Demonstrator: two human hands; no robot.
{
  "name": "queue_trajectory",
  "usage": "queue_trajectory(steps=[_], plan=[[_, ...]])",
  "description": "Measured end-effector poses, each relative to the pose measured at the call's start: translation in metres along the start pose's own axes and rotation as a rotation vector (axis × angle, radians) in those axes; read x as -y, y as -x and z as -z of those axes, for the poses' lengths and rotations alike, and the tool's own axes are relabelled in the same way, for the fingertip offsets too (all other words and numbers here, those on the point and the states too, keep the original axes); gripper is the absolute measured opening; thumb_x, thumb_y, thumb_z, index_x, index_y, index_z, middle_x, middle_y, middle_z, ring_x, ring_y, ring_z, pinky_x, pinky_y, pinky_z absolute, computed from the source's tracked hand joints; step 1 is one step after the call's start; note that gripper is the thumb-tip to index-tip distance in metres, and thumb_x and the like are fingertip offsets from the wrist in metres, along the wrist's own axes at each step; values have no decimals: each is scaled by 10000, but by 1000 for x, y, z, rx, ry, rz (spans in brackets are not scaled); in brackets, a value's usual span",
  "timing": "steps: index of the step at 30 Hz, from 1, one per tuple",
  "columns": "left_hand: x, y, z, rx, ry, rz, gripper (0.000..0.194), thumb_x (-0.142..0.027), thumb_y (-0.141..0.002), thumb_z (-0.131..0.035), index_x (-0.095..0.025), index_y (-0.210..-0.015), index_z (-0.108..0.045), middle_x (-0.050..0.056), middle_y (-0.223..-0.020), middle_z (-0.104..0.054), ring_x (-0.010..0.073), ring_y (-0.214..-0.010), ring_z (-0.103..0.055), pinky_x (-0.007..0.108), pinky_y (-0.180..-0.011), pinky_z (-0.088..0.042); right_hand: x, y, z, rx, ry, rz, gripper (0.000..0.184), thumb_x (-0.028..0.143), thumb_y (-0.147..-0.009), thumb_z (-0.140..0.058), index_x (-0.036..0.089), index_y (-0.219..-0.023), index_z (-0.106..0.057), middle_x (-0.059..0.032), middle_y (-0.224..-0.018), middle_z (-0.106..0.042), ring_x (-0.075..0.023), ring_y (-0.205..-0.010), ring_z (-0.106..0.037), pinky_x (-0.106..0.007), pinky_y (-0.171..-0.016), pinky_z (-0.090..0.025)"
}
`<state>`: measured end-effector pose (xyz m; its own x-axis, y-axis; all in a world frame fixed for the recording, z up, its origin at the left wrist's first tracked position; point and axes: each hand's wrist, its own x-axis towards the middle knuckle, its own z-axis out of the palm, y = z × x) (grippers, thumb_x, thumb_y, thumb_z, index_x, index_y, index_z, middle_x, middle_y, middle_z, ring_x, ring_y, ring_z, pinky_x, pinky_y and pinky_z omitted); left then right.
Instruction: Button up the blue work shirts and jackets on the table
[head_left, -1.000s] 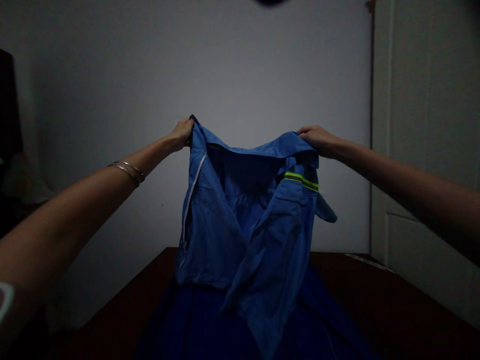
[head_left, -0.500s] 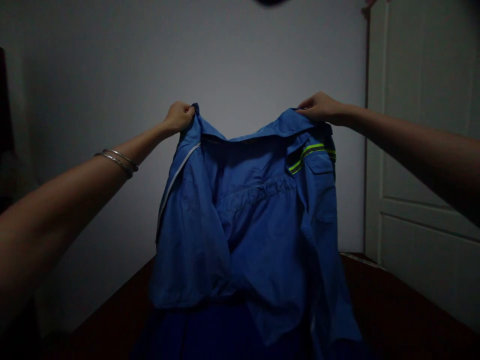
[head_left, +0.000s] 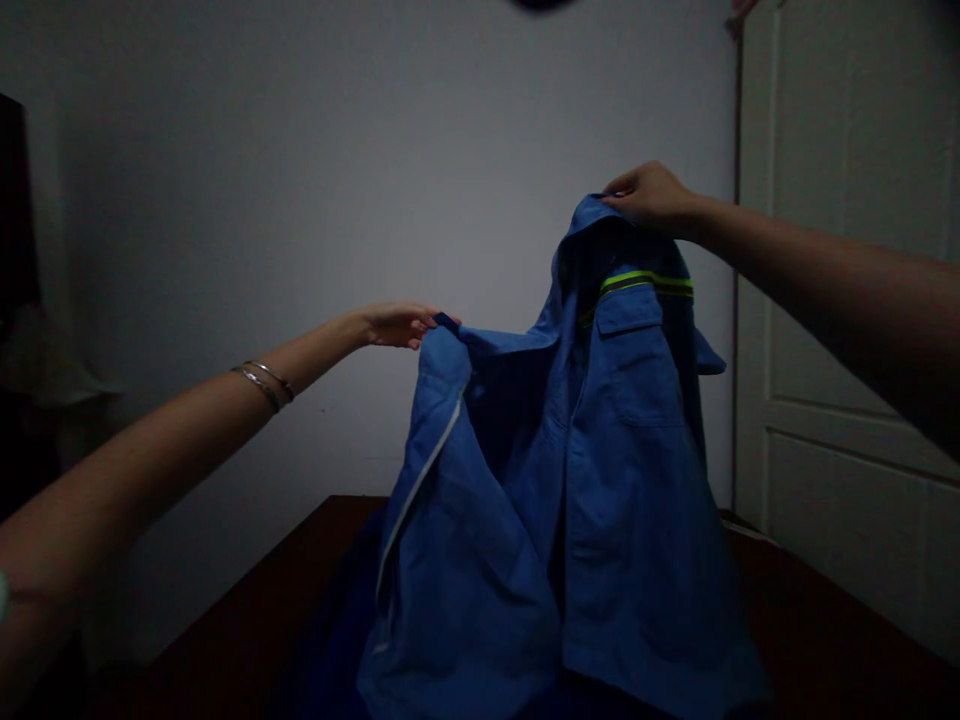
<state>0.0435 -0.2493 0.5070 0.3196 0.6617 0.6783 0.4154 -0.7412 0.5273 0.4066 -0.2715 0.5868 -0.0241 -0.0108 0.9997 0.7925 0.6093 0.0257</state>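
A blue work jacket (head_left: 630, 480) with a yellow-green and dark stripe across the chest hangs from both of my hands, its front parted. My right hand (head_left: 652, 197) pinches the collar side and is the higher of the two. Lower and to the left, my left hand (head_left: 405, 325) grips the other upper corner between thumb and fingers. White piping runs down the jacket's left edge, and a flap pocket sits under the stripe. Below, darker blue cloth (head_left: 322, 640) lies on the dark red surface, largely hidden behind the jacket.
A dark reddish-brown table or bed surface (head_left: 247, 610) spreads beneath the jacket. Behind it stands a pale wall (head_left: 375, 150). At the right is a light panelled door (head_left: 840, 330). Dark furniture and a pale cloth-like shape (head_left: 52, 360) are at the far left.
My left hand has dropped and shifted right with its corner of the jacket, after both hands rose. My right hand has risen further, so the jacket now hangs aslant.
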Motion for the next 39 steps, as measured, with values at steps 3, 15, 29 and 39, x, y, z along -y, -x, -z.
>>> queue_trajectory(steps=[3,15,29,39], plan=[[19,7,-41,502,47,178,428,-127,-618,-627,-137,-1045,-622,65,-726,-662,148,-581,-604,267,-590,-499,3,-1,-3,19,-26,32,391,291,-783,-523,-25,-988,-628,-119,-896,-637,-13,-648,-456,-184,-633,-324],[51,0,-128,655,4,-88,389,-130,-621,-599,-170,-1008,-616,66,-992,-649,177,-901,-593,319,-832,-447,10,4,-3,78,-227,65,401,266,-794,-559,-34,-1060,-579,-132,-907,-612,-7,-576,-424,-194,-564,-338],[65,-4,-147,218,-12,-143,151,-265,-652,-615,-121,-642,-659,14,-594,-612,124,-574,-551,247,-608,-460,-9,2,0,40,-121,22,479,325,-794,-521,-74,-1054,-566,-170,-956,-616,-96,-755,-566,-199,-619,-383],[3,-29,-9,-541,-136,-284,114,-166,-726,-554,-103,-747,-647,5,-554,-572,98,-510,-519,198,-504,-423,-47,18,28,102,192,-42,575,423,-720,-502,-103,-929,-603,-176,-901,-644,-90,-787,-577,-236,-620,-358]])
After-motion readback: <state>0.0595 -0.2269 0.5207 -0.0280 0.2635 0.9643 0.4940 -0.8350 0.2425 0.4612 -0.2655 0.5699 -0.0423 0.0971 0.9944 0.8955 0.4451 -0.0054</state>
